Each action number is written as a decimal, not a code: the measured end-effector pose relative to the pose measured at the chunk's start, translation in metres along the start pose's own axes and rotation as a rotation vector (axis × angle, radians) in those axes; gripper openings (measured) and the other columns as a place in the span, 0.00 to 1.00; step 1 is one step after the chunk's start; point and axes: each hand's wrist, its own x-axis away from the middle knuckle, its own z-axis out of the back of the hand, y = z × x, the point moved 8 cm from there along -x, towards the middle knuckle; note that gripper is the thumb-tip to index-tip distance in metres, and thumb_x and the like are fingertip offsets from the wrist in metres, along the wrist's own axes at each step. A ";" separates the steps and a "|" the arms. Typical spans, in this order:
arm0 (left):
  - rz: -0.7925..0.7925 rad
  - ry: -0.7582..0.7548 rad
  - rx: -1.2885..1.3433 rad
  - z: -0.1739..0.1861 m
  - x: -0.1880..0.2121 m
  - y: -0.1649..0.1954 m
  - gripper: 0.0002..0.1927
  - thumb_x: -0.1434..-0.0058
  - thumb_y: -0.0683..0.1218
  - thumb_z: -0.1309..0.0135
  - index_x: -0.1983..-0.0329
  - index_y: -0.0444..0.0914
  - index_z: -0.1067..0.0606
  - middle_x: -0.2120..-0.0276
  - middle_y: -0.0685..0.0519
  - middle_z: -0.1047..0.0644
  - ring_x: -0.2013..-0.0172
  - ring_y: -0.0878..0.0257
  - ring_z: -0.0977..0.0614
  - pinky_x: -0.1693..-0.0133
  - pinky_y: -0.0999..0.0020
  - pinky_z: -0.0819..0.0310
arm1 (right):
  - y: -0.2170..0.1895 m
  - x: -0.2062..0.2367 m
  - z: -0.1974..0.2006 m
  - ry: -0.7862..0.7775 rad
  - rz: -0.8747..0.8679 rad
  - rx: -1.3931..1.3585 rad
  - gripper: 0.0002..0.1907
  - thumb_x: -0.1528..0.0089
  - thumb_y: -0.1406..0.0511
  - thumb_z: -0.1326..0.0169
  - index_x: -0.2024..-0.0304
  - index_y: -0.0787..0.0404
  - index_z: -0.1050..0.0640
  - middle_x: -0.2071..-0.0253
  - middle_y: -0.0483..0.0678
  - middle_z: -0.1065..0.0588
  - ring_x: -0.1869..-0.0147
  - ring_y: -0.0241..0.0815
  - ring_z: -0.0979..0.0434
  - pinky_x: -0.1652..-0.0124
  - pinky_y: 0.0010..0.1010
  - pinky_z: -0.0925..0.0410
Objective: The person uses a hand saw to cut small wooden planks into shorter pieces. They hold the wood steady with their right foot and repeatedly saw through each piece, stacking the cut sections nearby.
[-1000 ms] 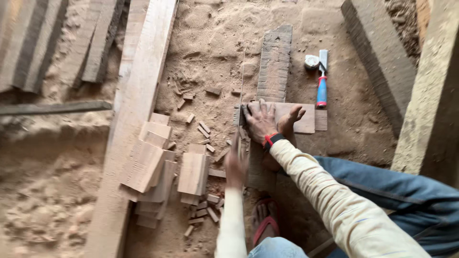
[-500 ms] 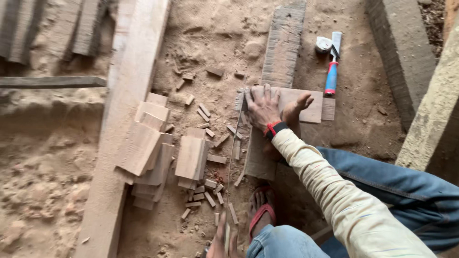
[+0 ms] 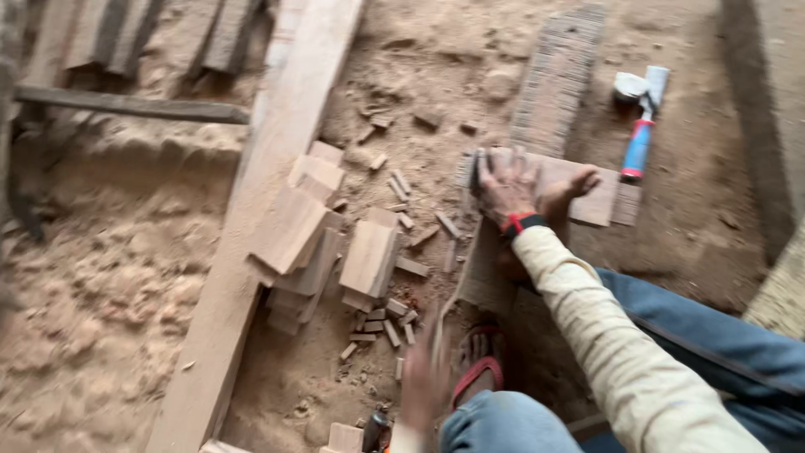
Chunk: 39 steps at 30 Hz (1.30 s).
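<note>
My right hand [image 3: 524, 189] lies flat with its fingers spread on a short wooden board [image 3: 599, 201], pressing it onto a darker plank underneath. The fingertips reach over the board's left edge. Low in the view, my left hand [image 3: 423, 386] is blurred and closed around the end of a thin saw blade [image 3: 453, 294]. The blade runs up towards the board's left end. My foot in a red sandal [image 3: 478, 369] rests just right of the left hand.
A pile of cut wooden blocks [image 3: 310, 235] and small offcuts [image 3: 402, 189] lies left of the board. A long pale plank [image 3: 277, 168] runs diagonally past them. A blue-and-red-handled hammer [image 3: 639, 143] lies at right, beside a ridged dark board [image 3: 558, 75]. Sawdust [image 3: 101, 277] covers the ground at left.
My left hand has pulled back from beside the board down to the bottom of the view, drawing the blade with it. The right hand has stayed on the board.
</note>
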 end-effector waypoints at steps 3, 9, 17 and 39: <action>-0.628 0.341 0.157 0.031 0.097 -0.010 0.26 0.33 0.41 0.50 0.31 0.40 0.34 0.49 0.36 0.20 0.51 0.48 0.15 0.55 0.62 0.18 | -0.002 -0.003 -0.001 0.022 0.014 0.042 0.40 0.45 0.61 0.42 0.30 0.52 0.35 0.33 0.53 0.37 0.28 0.74 0.48 0.43 0.81 0.48; -0.085 0.209 -0.101 0.050 0.063 0.008 0.28 0.28 0.45 0.57 0.25 0.52 0.41 0.56 0.48 0.17 0.73 0.56 0.16 0.74 0.67 0.19 | 0.012 -0.015 0.004 0.098 -0.057 -0.011 0.41 0.43 0.53 0.41 0.29 0.57 0.36 0.35 0.56 0.37 0.31 0.77 0.47 0.44 0.81 0.48; -1.019 0.375 0.155 0.083 0.105 0.026 0.26 0.30 0.38 0.55 0.28 0.40 0.37 0.49 0.35 0.20 0.67 0.62 0.13 0.74 0.73 0.16 | 0.011 -0.012 0.001 0.085 0.000 -0.012 0.38 0.41 0.52 0.43 0.30 0.51 0.34 0.31 0.53 0.36 0.28 0.70 0.44 0.39 0.74 0.45; -0.719 0.355 0.122 0.012 0.078 -0.037 0.24 0.27 0.49 0.49 0.29 0.41 0.35 0.61 0.40 0.18 0.70 0.57 0.14 0.72 0.66 0.13 | -0.005 -0.002 -0.003 0.018 0.094 0.168 0.39 0.39 0.48 0.45 0.28 0.51 0.34 0.32 0.50 0.37 0.27 0.65 0.41 0.41 0.74 0.43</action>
